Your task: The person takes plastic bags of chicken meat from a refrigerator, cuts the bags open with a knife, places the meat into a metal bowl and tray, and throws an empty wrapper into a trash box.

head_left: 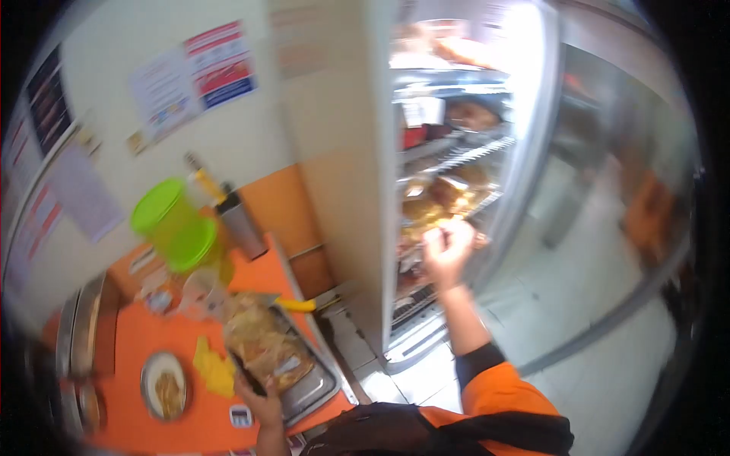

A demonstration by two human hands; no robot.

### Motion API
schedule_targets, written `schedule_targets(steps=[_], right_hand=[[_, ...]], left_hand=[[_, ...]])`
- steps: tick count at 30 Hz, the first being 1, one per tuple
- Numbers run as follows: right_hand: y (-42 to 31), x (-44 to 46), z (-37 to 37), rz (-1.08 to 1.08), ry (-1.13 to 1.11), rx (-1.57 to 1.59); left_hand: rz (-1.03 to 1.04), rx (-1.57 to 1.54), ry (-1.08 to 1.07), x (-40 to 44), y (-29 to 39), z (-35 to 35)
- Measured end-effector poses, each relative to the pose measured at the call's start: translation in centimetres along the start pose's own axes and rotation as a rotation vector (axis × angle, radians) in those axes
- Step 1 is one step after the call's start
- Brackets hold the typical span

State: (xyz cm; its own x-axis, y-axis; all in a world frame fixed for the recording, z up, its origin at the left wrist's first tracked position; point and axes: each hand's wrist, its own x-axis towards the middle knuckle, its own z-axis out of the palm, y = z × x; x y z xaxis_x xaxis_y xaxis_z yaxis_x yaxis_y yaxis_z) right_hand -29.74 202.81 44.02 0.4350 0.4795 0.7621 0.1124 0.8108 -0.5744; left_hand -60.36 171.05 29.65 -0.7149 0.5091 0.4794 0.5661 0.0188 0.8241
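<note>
My left hand (262, 403) is at the near left side of a metal tray (323, 391), fingers and thumb closed on its edge. On the tray lie clear plastic bags (266, 342) of pale brown food, close to my fingertips. My right arm stretches forward to an open, brightly lit fridge (384, 190). In front of its middle shelves is my right hand (449, 247), fingers bent but blurred and overexposed; whether they hold anything is unclear. Just beyond it sit shiny yellowish packages (449, 194) on a wire shelf.
On the orange table (137, 410) are a bowl of food (167, 384), a yellow cloth (214, 368), a small white-and-blue device (240, 416), a yellow-handled knife (295, 305), green-lidded tubs (161, 209) and a knife block (242, 226). The fridge door (525, 152) stands open at right.
</note>
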Motion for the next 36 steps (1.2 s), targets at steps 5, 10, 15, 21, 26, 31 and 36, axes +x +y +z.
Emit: schedule_targets(steps=[5,10,15,21,26,31,36], right_hand=[[14.3,12.7,-2.8,-0.016,-0.411,-1.141],[25.9,18.2,0.3,0.393,-1.069,-1.461],[16.8,18.3,1.7,0.335,-1.117,-1.529],[21.7,15.8,-6.9,0.630,-0.600,-0.298],[11.9,9.1,-12.3,0.741,-0.480,0.351],[0.9,-1.7,-13.1,0.696,-0.346,0.310],[-5.2,-10.1,-12.0,0.024,-0.505,-0.117]], left_hand=[[0.026,0.275,0.094,-3.7,3.4,-1.1],[-0.020,0.269,0.216,-6.2,4.7,-0.8],[-0.055,0.296,0.189,-6.9,7.4,-0.6],[-0.023,0.275,0.166,-7.6,8.2,-2.1],[-0.182,0.001,0.041,-6.9,7.5,-1.1],[-0.247,-0.302,-0.496,-2.9,11.0,3.7],[-0.067,-0.470,-0.920,0.9,17.1,9.5]])
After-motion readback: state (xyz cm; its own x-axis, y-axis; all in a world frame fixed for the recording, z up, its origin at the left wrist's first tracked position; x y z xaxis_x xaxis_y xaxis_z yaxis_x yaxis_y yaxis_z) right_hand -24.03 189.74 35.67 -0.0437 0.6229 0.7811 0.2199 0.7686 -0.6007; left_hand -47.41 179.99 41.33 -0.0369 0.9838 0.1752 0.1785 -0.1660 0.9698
